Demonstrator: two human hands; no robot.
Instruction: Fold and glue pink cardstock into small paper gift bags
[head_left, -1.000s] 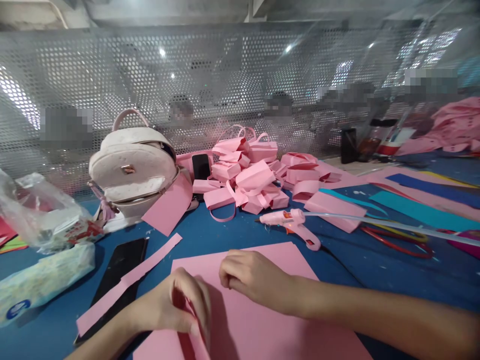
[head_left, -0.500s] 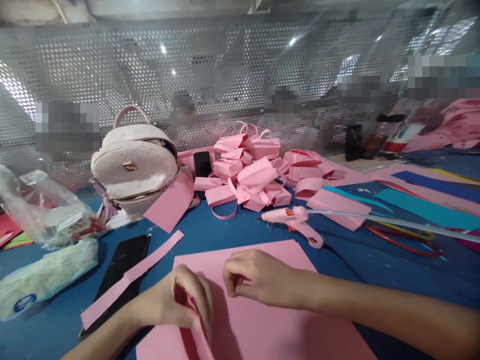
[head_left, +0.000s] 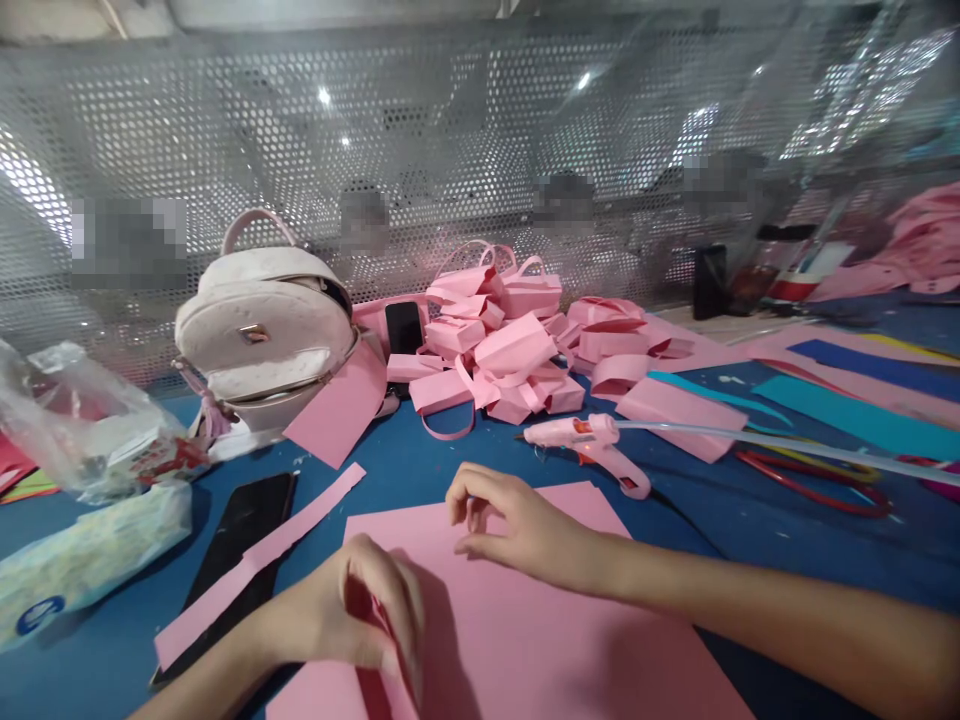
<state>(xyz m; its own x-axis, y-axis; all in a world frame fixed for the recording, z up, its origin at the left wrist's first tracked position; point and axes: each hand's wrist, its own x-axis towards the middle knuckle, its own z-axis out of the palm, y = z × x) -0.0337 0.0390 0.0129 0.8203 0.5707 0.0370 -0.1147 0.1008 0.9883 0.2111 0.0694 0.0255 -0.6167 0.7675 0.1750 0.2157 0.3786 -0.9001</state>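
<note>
A large pink sheet lies on the blue table in front of me. My left hand pinches a folded pink paper piece that stands on edge over the sheet's left part. Above the sheet's upper middle is my right hand, its fingers curved and apart with nothing between them. A pink glue gun rests beyond the right hand. To the left, a pink paper strip lies across a black phone.
A white backpack stands at the back left, beside a heap of small pink paper bags. A plastic bag and a soft packet are at left. Coloured strips lie at right.
My right hand has risen slightly away from me and its fingers have spread apart. My left hand keeps its pinch on the folded paper, almost unmoved.
</note>
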